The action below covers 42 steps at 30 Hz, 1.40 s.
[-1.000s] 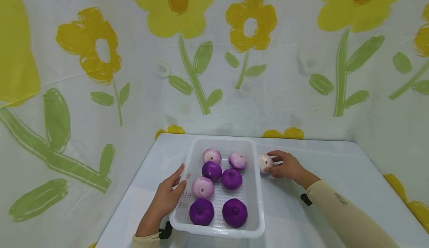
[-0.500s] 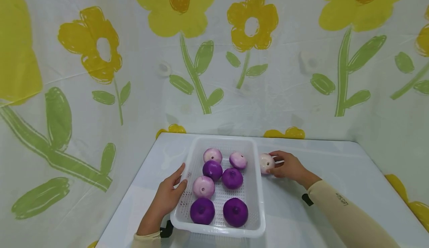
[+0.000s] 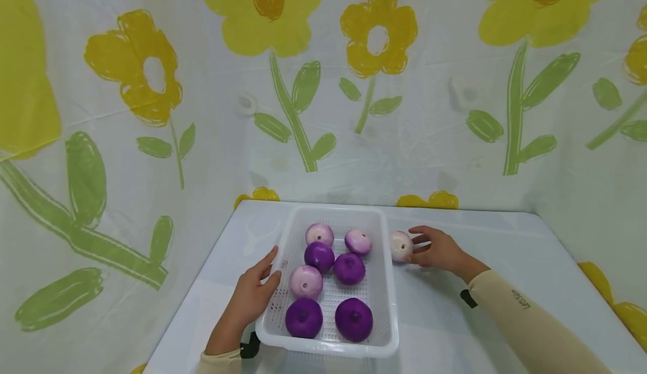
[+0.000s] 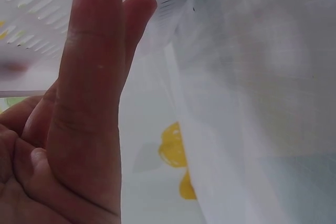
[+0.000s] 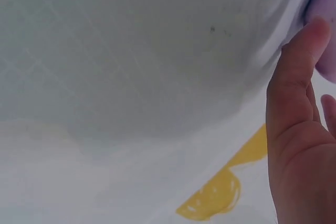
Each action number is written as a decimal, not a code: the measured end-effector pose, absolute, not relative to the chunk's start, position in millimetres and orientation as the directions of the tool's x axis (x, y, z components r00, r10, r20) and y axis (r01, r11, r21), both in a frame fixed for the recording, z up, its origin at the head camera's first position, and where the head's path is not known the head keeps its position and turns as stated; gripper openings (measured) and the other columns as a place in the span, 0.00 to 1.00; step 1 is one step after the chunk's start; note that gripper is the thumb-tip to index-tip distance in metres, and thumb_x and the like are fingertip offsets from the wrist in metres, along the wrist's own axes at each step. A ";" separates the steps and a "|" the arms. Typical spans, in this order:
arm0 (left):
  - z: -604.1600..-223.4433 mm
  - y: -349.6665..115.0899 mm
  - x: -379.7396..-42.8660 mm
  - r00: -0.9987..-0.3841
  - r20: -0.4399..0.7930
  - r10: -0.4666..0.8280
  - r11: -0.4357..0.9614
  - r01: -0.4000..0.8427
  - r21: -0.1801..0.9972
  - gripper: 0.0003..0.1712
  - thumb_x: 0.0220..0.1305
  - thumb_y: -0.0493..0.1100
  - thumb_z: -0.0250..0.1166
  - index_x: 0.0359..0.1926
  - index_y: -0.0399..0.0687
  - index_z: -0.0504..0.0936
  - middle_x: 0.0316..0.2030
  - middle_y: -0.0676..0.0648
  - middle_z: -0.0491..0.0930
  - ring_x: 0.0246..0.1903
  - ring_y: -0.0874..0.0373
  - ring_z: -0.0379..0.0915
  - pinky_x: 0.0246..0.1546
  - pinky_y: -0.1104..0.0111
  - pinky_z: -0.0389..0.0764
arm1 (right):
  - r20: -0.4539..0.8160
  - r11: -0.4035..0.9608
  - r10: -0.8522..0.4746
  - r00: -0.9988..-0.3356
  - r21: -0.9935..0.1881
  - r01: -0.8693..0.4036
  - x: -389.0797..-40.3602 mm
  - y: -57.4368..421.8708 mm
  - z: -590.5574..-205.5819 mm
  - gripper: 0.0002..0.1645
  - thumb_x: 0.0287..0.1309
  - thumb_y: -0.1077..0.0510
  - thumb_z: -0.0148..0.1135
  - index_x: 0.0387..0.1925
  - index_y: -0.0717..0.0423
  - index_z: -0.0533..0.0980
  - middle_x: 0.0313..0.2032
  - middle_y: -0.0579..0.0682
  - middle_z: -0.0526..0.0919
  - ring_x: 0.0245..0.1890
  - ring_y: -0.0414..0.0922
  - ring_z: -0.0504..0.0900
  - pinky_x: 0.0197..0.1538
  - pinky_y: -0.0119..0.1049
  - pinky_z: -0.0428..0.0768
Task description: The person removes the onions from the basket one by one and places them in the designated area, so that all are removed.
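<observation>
A white perforated basket (image 3: 328,350) on the table holds several onions, some deep purple (image 3: 354,320) and some pale pinkish (image 3: 306,282). My left hand (image 3: 255,295) lies against the basket's left side with fingers extended; the left wrist view shows its slotted wall (image 4: 31,3) beside the thumb and fingers. Outside the basket, by its right wall, sits one pale onion (image 3: 400,246). My right hand (image 3: 440,252) is spread loosely at that onion's right side. In the right wrist view the thumb tip lies at the onion (image 5: 321,6), apparently touching it.
The white table (image 3: 485,295) extends to the right of the basket and in a narrower strip on the left. Behind and at the sides hangs a pale curtain (image 3: 429,155) printed with yellow flowers.
My right hand has eased slightly to the right and its fingers have loosened from the pale onion, which stays beside the basket. The left hand and the basket's onions have not visibly moved.
</observation>
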<state>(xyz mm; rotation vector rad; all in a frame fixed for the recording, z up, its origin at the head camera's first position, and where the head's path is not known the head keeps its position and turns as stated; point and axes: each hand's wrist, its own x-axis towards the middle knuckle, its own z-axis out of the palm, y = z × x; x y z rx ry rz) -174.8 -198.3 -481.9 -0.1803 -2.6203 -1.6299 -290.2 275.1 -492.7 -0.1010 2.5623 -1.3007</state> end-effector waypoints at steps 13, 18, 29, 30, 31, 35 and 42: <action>-481.2 -198.1 -175.0 -0.993 0.089 0.075 0.426 0.113 0.898 0.37 0.78 0.42 0.62 0.82 0.52 0.62 0.66 0.39 0.78 0.45 0.50 0.87 0.37 0.61 0.89 | -0.149 0.685 -0.235 -0.960 -0.727 -0.055 -286.4 285.0 -476.6 0.55 0.50 0.45 0.85 0.74 0.57 0.68 0.62 0.61 0.81 0.54 0.54 0.86 0.53 0.50 0.87; -481.0 -197.5 -175.3 -0.994 0.088 0.071 0.425 0.110 0.898 0.37 0.78 0.41 0.63 0.82 0.52 0.62 0.66 0.39 0.78 0.46 0.48 0.87 0.37 0.60 0.90 | -0.107 0.719 -0.277 -0.955 -0.682 -0.132 -279.1 283.8 -450.3 0.54 0.52 0.45 0.84 0.75 0.56 0.67 0.63 0.63 0.80 0.55 0.56 0.85 0.53 0.51 0.86; -482.1 -198.2 -175.2 -0.993 0.087 0.076 0.394 0.110 0.912 0.38 0.77 0.40 0.64 0.82 0.52 0.62 0.66 0.39 0.78 0.46 0.48 0.87 0.37 0.60 0.90 | 0.051 0.664 -0.448 -0.892 -0.649 -0.371 -264.6 258.1 -394.0 0.44 0.56 0.44 0.82 0.71 0.49 0.73 0.59 0.53 0.83 0.56 0.55 0.85 0.55 0.48 0.86; -482.3 -198.4 -175.3 -0.993 0.087 0.077 0.393 0.111 0.913 0.38 0.77 0.40 0.64 0.82 0.52 0.62 0.66 0.39 0.78 0.46 0.48 0.87 0.37 0.60 0.90 | 0.064 0.650 -0.465 -0.883 -0.653 -0.389 -263.0 254.7 -391.3 0.44 0.56 0.45 0.82 0.71 0.49 0.74 0.59 0.53 0.83 0.56 0.54 0.85 0.55 0.48 0.86; -482.5 -198.5 -175.5 -0.993 0.088 0.078 0.393 0.112 0.913 0.37 0.77 0.40 0.64 0.82 0.52 0.62 0.66 0.39 0.78 0.46 0.48 0.87 0.37 0.59 0.90 | 0.072 0.636 -0.481 -0.874 -0.658 -0.403 -261.3 251.4 -388.8 0.43 0.56 0.45 0.82 0.70 0.48 0.74 0.58 0.52 0.84 0.56 0.54 0.85 0.55 0.47 0.86; -482.4 -196.5 -175.6 -0.993 0.093 0.067 0.393 0.112 0.913 0.37 0.77 0.39 0.63 0.82 0.51 0.63 0.66 0.38 0.79 0.46 0.45 0.87 0.37 0.56 0.90 | 0.094 0.567 -0.557 -0.825 -0.683 -0.460 -253.2 237.4 -379.2 0.40 0.58 0.46 0.81 0.69 0.46 0.75 0.58 0.53 0.84 0.55 0.55 0.85 0.55 0.49 0.86; -478.5 -199.5 -171.9 -0.992 0.092 0.086 0.403 0.119 0.907 0.37 0.78 0.40 0.62 0.82 0.50 0.62 0.66 0.38 0.79 0.49 0.44 0.86 0.40 0.57 0.90 | 0.059 0.511 -0.658 -0.751 -0.697 -0.503 -250.4 208.2 -373.7 0.41 0.57 0.46 0.81 0.70 0.41 0.74 0.57 0.44 0.84 0.55 0.50 0.86 0.55 0.45 0.86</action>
